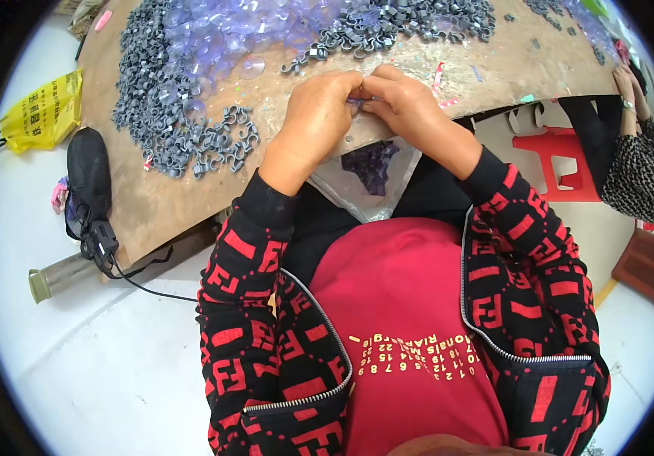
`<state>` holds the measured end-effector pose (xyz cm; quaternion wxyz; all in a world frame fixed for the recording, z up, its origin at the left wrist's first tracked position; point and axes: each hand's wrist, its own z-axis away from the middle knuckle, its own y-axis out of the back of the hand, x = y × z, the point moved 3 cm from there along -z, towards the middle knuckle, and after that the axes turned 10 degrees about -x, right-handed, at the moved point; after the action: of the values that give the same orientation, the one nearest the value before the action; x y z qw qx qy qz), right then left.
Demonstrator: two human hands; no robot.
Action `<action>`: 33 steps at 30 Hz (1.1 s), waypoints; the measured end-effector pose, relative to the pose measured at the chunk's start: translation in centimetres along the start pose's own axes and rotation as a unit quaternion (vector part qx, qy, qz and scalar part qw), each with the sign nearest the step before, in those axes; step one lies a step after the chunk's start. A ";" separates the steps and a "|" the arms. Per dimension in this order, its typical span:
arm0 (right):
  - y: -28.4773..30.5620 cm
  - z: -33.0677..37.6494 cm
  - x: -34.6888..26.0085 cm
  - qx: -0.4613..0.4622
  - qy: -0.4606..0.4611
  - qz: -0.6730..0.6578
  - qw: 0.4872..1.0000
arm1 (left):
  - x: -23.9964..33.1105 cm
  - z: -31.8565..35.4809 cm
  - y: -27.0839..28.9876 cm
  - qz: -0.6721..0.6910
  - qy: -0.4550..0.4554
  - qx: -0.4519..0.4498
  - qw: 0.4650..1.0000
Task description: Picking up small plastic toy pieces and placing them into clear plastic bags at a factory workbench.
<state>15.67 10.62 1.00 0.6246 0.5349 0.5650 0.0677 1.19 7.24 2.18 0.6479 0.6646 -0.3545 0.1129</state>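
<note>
Far left there's a yellow plastic bag (44, 111) on the pale floor, with a black shoe (88, 172) leaning by the edge of the brown worktable (152, 201). On the table's left side sits a big heap of small grey plastic clips (167, 114), running into a pile of clear round suction cups (228, 34) further back.

Then the hands, both together just over the near table edge. The left hand (316, 114) is curled, fingertips pinched on a tiny clear piece (358, 101) right where the two hands meet. The right hand (405, 102) is pinched onto that same little piece from the other side, thumb and forefinger touching the left's. It's mostly hidden by the fingers, so I can't tell exactly what it is, maybe a cup with a clip.

Handling-wise I'd guess these bits weigh almost nothing. The grey clips look like stiff plastic, the clear cups soft, bendy and probably a bit slippery, so a fingertip pinch at the rim or the nub seems best. Not fragile, just easy to drop.

Below the hands a clear bag (373, 171) with purple-tinted pieces hangs open at the lap. Further right there's a red plastic stool (563, 163), and another person's arm in a spotted sleeve (639, 171) at the table's far right edge.
</note>
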 end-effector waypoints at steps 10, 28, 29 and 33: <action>1.9 4.2 -2.7 -0.022 -0.115 -0.285 0.951 | 4.0 5.1 -0.1 0.265 0.092 0.086 0.956; 4.9 5.2 -5.7 0.016 0.011 -0.143 0.990 | 6.4 5.8 -0.6 0.610 0.115 0.002 0.784; 4.8 5.3 -5.4 0.013 0.005 -0.137 0.991 | 6.6 5.8 -0.5 0.594 0.111 0.020 0.796; 4.9 5.3 -4.8 0.013 0.015 -0.131 0.991 | 6.5 5.6 -0.2 0.564 0.105 0.034 0.818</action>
<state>20.72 6.25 6.57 0.6127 0.4636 0.6399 -0.0143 4.25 -0.20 5.25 0.4815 0.3538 -0.5931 0.5397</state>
